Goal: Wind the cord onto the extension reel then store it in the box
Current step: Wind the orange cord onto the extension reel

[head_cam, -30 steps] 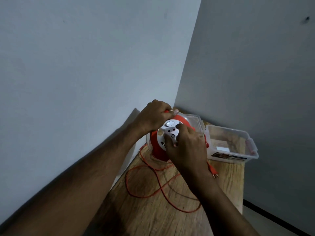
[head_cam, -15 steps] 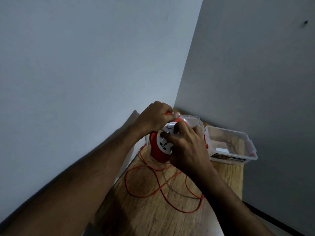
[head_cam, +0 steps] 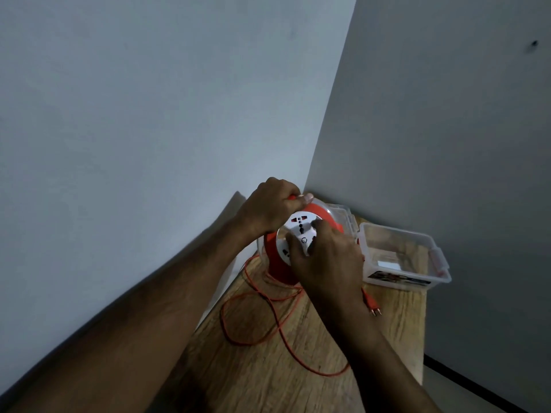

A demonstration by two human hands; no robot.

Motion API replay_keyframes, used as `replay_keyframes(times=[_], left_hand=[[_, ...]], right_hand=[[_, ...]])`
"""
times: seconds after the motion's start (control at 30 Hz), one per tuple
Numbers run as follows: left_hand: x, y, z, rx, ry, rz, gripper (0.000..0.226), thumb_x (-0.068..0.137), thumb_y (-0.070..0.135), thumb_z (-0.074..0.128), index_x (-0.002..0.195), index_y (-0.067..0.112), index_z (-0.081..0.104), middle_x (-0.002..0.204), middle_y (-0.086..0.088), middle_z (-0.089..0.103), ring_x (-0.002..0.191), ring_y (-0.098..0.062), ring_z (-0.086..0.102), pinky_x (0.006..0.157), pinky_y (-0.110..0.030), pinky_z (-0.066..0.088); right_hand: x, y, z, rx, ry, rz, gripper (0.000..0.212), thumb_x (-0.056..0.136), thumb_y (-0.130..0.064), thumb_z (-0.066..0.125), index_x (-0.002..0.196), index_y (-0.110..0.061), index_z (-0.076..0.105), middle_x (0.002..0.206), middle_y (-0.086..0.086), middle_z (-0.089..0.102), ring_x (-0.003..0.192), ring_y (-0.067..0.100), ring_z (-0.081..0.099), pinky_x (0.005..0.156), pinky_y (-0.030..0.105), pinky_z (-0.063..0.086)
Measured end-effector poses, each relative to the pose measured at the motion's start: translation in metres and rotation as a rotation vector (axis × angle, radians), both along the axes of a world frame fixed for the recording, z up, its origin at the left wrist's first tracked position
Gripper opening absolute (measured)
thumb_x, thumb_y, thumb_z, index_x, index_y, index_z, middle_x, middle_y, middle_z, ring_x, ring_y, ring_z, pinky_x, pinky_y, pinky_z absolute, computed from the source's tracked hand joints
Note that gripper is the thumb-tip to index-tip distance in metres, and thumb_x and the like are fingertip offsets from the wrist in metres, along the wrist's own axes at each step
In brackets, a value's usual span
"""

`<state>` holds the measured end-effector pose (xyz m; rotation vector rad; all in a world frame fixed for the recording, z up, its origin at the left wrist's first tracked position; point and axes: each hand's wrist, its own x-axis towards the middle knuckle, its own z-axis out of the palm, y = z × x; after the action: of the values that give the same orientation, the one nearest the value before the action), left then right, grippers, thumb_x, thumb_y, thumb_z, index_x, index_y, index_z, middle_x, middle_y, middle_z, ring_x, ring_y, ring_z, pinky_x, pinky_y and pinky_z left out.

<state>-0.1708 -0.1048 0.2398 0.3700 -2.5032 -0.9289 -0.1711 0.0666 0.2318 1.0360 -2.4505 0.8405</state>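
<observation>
The reel stands on edge near the far left corner of the bench, and the winding is plainly under way. The left hand is clamped over the red handle at the top, fingers curled round it, thumb laid flat along it — that grip steadies the whole thing. The right hand has its fingers hooked onto the white socket face, and the face has turned since a moment ago: the sockets now sit in a different position and the hand has come round with them, lower on the disc than it was.

The cord tells the same story. The loose loops on the bench have shifted and drawn in a little toward the reel, and the plug — half a second back hidden behind the wrist — shows again, lying near the right edge just in front of the box.

So some cord has gone onto the drum, but I'd judge a good deal is left; several loops lie slack toward the near side.

The clear box sits open at the far right corner, just beside the reel, waiting. Its lid appears to stand behind the reel, though I can't make that out well.
</observation>
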Motion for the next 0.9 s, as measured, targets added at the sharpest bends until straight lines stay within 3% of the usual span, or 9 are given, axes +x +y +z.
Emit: replay_keyframes(times=[0.07, 0.2, 0.4, 0.5, 0.6, 0.67, 0.77, 0.87, 0.9], left_hand=[[0.001, -0.004, 0.0, 0.0, -0.012, -0.01, 0.052, 0.099, 0.047, 0.054, 0.055, 0.019, 0.053, 0.055, 0.0, 0.056, 0.057, -0.017, 0.054, 0.06, -0.032, 0.042], [0.002, -0.005, 0.001, 0.008, -0.006, -0.029, 0.056, 0.096, 0.05, 0.051, 0.059, 0.009, 0.058, 0.058, -0.008, 0.061, 0.06, -0.025, 0.058, 0.065, -0.046, 0.049], [0.002, 0.001, 0.001, -0.018, -0.021, -0.05, 0.051, 0.093, 0.051, 0.051, 0.057, 0.015, 0.054, 0.055, -0.001, 0.055, 0.056, -0.019, 0.053, 0.064, -0.042, 0.046], [0.002, 0.002, 0.001, -0.027, -0.036, -0.044, 0.055, 0.092, 0.054, 0.051, 0.063, 0.008, 0.063, 0.058, -0.004, 0.06, 0.059, -0.023, 0.058, 0.064, -0.047, 0.05], [0.001, 0.002, 0.0, -0.036, -0.017, -0.029, 0.054, 0.093, 0.052, 0.053, 0.057, 0.011, 0.056, 0.055, -0.004, 0.055, 0.056, -0.022, 0.053, 0.061, -0.044, 0.045], [0.002, 0.001, 0.0, -0.022, -0.006, -0.017, 0.052, 0.096, 0.048, 0.055, 0.055, 0.017, 0.051, 0.054, -0.002, 0.054, 0.054, -0.019, 0.051, 0.059, -0.04, 0.044], [0.002, 0.003, 0.001, -0.014, -0.012, -0.002, 0.053, 0.096, 0.05, 0.053, 0.064, 0.009, 0.063, 0.062, -0.006, 0.064, 0.061, -0.021, 0.062, 0.065, -0.043, 0.055], [0.0, 0.005, 0.0, -0.024, -0.01, 0.019, 0.059, 0.092, 0.056, 0.048, 0.071, 0.005, 0.069, 0.066, -0.009, 0.068, 0.064, -0.022, 0.066, 0.068, -0.047, 0.057], [0.0, 0.004, 0.0, -0.02, -0.006, 0.03, 0.06, 0.091, 0.057, 0.047, 0.072, 0.006, 0.07, 0.068, -0.008, 0.069, 0.065, -0.021, 0.066, 0.068, -0.048, 0.058]], right_hand=[[0.002, 0.011, 0.003, 0.043, 0.206, 0.144, 0.046, 0.08, -0.03, 0.081, 0.118, -0.008, 0.067, 0.11, 0.013, 0.071, 0.092, 0.029, 0.069, 0.077, 0.032, 0.052], [-0.012, 0.019, -0.001, 0.422, 0.239, 0.268, 0.081, 0.068, -0.03, 0.088, 0.14, -0.021, 0.052, 0.137, 0.017, 0.052, 0.123, 0.037, 0.053, 0.096, 0.054, 0.049], [-0.02, 0.016, -0.003, 0.553, 0.303, 0.307, 0.082, 0.066, -0.028, 0.088, 0.14, -0.025, 0.052, 0.142, 0.017, 0.043, 0.128, 0.036, 0.045, 0.094, 0.053, 0.045], [-0.024, 0.015, -0.002, 0.501, 0.314, 0.309, 0.076, 0.064, -0.036, 0.088, 0.134, -0.025, 0.06, 0.139, 0.015, 0.046, 0.123, 0.035, 0.05, 0.091, 0.051, 0.047], [-0.028, 0.012, -0.004, 0.347, 0.259, 0.257, 0.072, 0.056, -0.04, 0.091, 0.122, -0.021, 0.07, 0.12, 0.014, 0.062, 0.098, 0.033, 0.065, 0.077, 0.043, 0.054], [-0.025, 0.008, -0.004, 0.23, 0.147, 0.18, 0.067, 0.064, -0.046, 0.087, 0.123, -0.021, 0.07, 0.119, 0.011, 0.068, 0.096, 0.031, 0.069, 0.075, 0.038, 0.057], [-0.016, 0.001, -0.006, 0.072, -0.069, 0.052, 0.062, 0.073, -0.051, 0.082, 0.125, -0.019, 0.068, 0.118, 0.004, 0.072, 0.101, 0.021, 0.069, 0.086, 0.034, 0.059], [-0.013, -0.006, -0.006, -0.152, -0.298, -0.074, 0.063, 0.071, -0.058, 0.081, 0.115, -0.014, 0.071, 0.105, -0.001, 0.073, 0.088, 0.01, 0.067, 0.069, 0.016, 0.053], [-0.013, -0.008, -0.006, -0.193, -0.343, -0.096, 0.063, 0.072, -0.061, 0.079, 0.113, -0.014, 0.07, 0.102, -0.001, 0.073, 0.086, 0.009, 0.067, 0.066, 0.016, 0.052]])
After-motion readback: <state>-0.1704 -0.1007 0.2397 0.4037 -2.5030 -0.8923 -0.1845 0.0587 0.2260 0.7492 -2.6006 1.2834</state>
